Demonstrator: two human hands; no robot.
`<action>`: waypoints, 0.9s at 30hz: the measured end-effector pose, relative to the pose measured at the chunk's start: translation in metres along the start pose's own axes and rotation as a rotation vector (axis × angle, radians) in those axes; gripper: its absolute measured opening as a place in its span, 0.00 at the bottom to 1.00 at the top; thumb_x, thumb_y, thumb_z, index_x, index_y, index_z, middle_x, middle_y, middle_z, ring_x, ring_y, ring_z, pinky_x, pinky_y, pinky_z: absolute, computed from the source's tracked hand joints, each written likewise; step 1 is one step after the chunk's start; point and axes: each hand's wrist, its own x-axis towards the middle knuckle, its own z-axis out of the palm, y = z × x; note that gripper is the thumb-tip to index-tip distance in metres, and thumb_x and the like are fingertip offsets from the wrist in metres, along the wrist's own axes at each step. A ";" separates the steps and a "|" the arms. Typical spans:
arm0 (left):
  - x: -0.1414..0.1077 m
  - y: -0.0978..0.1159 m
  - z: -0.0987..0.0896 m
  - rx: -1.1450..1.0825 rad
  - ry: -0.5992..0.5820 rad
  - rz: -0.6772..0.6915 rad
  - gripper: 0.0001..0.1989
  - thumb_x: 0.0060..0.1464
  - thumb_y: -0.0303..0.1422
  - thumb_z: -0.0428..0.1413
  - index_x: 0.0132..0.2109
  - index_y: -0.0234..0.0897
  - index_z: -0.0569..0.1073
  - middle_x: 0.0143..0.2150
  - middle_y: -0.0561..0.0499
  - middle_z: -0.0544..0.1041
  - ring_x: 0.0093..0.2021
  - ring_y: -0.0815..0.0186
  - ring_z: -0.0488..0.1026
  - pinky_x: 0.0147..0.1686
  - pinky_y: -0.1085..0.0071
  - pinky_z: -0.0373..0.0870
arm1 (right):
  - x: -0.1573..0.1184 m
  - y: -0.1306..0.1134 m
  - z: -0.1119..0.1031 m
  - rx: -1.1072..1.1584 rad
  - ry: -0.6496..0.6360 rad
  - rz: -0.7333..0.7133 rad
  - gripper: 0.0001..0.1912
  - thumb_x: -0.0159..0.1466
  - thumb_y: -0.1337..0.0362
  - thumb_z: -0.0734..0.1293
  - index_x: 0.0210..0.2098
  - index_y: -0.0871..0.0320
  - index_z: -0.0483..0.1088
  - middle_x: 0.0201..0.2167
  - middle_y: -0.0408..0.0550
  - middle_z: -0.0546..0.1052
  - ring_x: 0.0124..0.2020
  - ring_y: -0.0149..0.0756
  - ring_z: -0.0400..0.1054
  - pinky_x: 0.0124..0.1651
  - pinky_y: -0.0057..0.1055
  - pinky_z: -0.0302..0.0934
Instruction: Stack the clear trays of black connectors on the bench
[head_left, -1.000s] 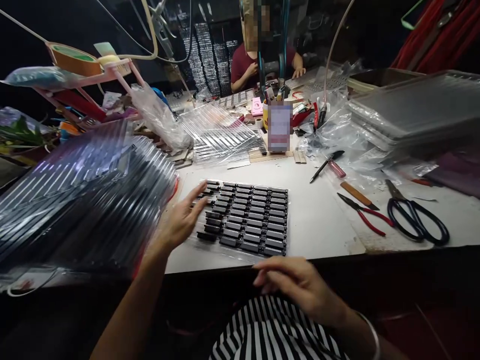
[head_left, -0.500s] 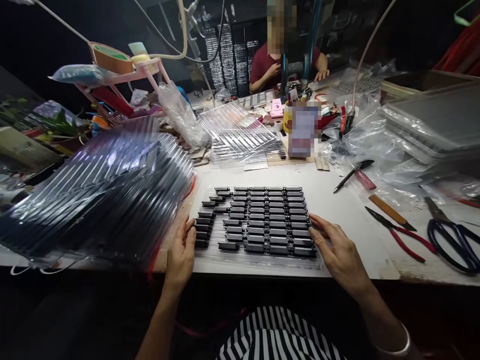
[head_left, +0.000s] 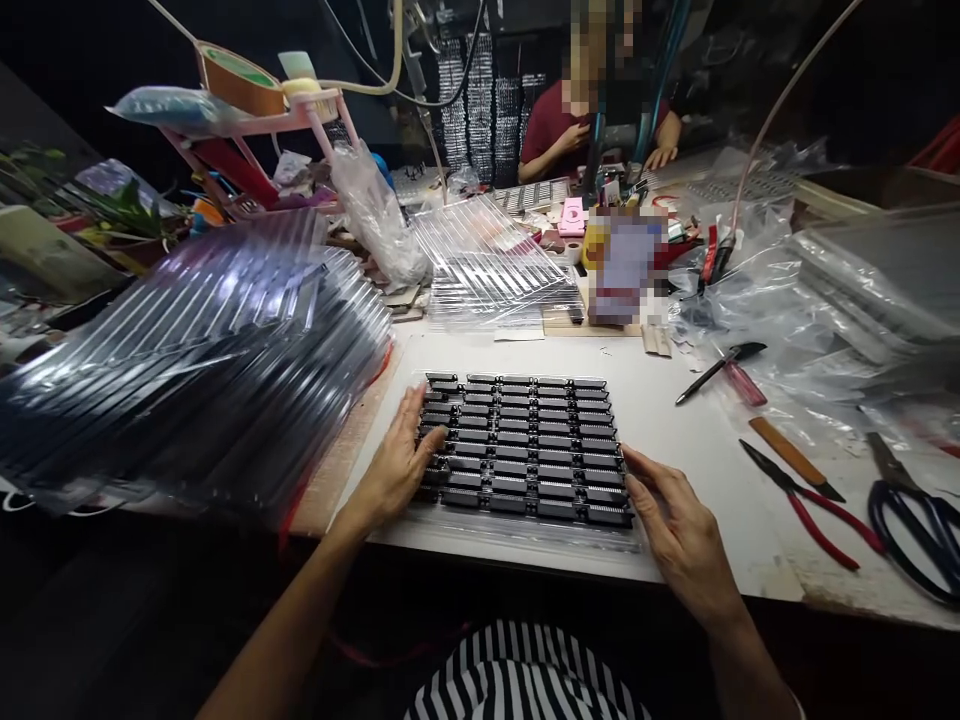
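A clear plastic tray [head_left: 525, 532] lies on the white work surface in front of me. Black connector-like parts with rows of small pins [head_left: 517, 450] fill it in several close rows. Along the left ends of these rows, my left hand [head_left: 405, 455] rests with straight fingers, its thumb reaching over the nearest parts and hiding some of them. On the opposite side, my right hand [head_left: 671, 520] lies against the right ends and tray edge, fingers extended and thumb apart.
Ribbed clear trays [head_left: 202, 370] are stacked at the left, with more trays [head_left: 495, 260] behind. Red-handled pliers [head_left: 802, 505], scissors [head_left: 915, 525] and a cutter [head_left: 720, 372] lie at the right near plastic bags [head_left: 780, 290]. Across the table sits another person [head_left: 555, 140].
My left hand has moved right, and the uneven parts at the left have slid into line with the rows. My right hand stays at the right edge. The view has shifted slightly.
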 end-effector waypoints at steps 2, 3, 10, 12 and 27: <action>0.014 -0.003 -0.004 0.015 0.073 -0.010 0.37 0.59 0.49 0.44 0.68 0.35 0.43 0.70 0.43 0.44 0.69 0.60 0.42 0.65 0.61 0.40 | 0.001 0.000 0.000 0.008 0.001 -0.002 0.19 0.68 0.55 0.59 0.57 0.51 0.64 0.51 0.50 0.68 0.54 0.43 0.61 0.58 0.47 0.58; 0.024 -0.005 -0.005 0.028 0.097 -0.012 0.37 0.60 0.49 0.43 0.68 0.33 0.43 0.70 0.42 0.45 0.69 0.60 0.43 0.65 0.61 0.40 | 0.001 0.000 0.000 0.011 0.003 -0.008 0.19 0.68 0.55 0.59 0.57 0.51 0.64 0.51 0.50 0.68 0.54 0.43 0.61 0.58 0.47 0.58; 0.061 -0.004 0.015 0.111 -0.116 0.079 0.39 0.58 0.51 0.44 0.68 0.33 0.45 0.70 0.41 0.45 0.69 0.57 0.40 0.65 0.57 0.39 | 0.002 -0.003 -0.002 0.024 0.013 -0.057 0.18 0.69 0.59 0.59 0.57 0.52 0.64 0.51 0.50 0.69 0.54 0.43 0.61 0.57 0.45 0.59; 0.060 -0.002 0.014 0.041 -0.098 0.060 0.38 0.59 0.50 0.43 0.68 0.34 0.45 0.70 0.42 0.46 0.68 0.59 0.44 0.65 0.59 0.41 | 0.002 -0.003 -0.003 0.024 0.019 -0.063 0.17 0.69 0.61 0.59 0.57 0.52 0.64 0.51 0.49 0.69 0.53 0.42 0.61 0.56 0.45 0.60; 0.050 -0.044 -0.009 -0.527 0.370 -0.310 0.19 0.53 0.38 0.56 0.52 0.40 0.71 0.39 0.49 0.78 0.41 0.66 0.74 0.47 0.69 0.69 | 0.040 -0.004 -0.020 0.152 -0.165 0.071 0.18 0.68 0.58 0.57 0.55 0.55 0.65 0.49 0.50 0.72 0.52 0.41 0.64 0.58 0.42 0.56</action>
